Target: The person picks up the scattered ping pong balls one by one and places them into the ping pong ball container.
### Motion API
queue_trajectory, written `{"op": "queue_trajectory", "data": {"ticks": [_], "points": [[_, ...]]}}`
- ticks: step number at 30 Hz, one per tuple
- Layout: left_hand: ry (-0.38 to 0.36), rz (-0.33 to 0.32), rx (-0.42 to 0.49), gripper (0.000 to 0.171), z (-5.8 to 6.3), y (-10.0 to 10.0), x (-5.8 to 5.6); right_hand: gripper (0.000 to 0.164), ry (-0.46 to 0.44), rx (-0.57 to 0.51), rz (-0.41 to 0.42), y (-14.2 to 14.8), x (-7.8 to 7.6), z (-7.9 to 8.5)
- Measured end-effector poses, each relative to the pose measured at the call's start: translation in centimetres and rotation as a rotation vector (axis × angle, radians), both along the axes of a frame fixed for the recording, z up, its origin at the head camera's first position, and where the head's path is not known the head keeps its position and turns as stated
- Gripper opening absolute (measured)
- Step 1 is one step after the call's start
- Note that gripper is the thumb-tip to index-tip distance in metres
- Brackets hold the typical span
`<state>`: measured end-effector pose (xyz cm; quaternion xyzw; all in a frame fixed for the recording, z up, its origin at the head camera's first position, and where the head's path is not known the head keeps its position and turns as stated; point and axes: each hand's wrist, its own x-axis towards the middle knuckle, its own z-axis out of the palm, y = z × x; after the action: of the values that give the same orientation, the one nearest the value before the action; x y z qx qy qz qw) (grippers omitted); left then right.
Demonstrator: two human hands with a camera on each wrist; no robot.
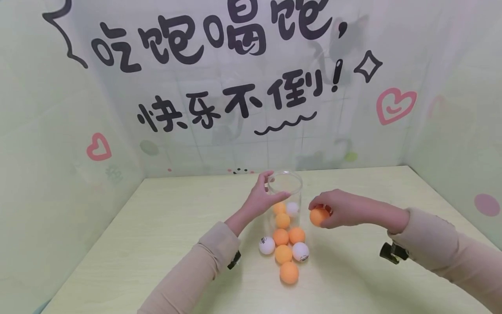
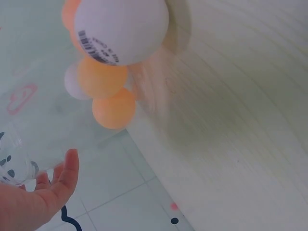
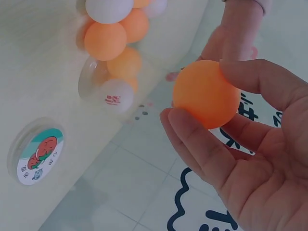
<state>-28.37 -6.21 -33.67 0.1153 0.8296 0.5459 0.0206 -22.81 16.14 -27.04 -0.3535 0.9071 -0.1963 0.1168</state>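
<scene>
A tall clear plastic jar [image 1: 300, 200] stands upright on the table, its round mouth uncovered. My left hand [image 1: 260, 198] grips it near the rim, thumb in front and fingers behind. Inside the jar lie a few balls, among them an orange ball [image 1: 282, 221] and a white ball [image 3: 117, 96] with red print. To the right of the jar, my right hand [image 1: 347, 208] holds an orange ping-pong ball [image 3: 206, 94] between thumb and fingers, above the table.
In front of the jar several loose ping-pong balls sit clustered, such as a white one [image 1: 266, 245] and an orange one [image 1: 289, 272]. A round lid [image 3: 39, 156] with a strawberry picture lies on the tabletop [image 1: 176, 218]. Behind rises a printed curtain [image 1: 235, 144].
</scene>
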Motion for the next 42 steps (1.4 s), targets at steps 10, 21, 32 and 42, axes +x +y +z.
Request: {"op": "queue_trajectory", "data": {"ticks": [10, 21, 32, 42], "points": [[0.002, -0.008, -0.003, 0.080, 0.1, -0.3, 0.4, 0.032, 0.049, 0.011, -0.028, -0.9, -0.6, 2.0], [0.000, -0.024, -0.010, 0.080, -0.1, -0.6, 0.7, 0.030, 0.121, -0.015, -0.019, -2.4, -0.9, 3.7], [-0.029, -0.036, -0.014, 0.082, 0.1, -0.8, 1.0, 0.029, 0.150, -0.040, -0.052, -4.2, -1.7, 4.2], [-0.008, -0.052, 0.000, 0.081, 0.0, -1.1, 1.3, 0.029, 0.239, -0.015, -0.066, -5.3, -3.1, 3.2]]}}
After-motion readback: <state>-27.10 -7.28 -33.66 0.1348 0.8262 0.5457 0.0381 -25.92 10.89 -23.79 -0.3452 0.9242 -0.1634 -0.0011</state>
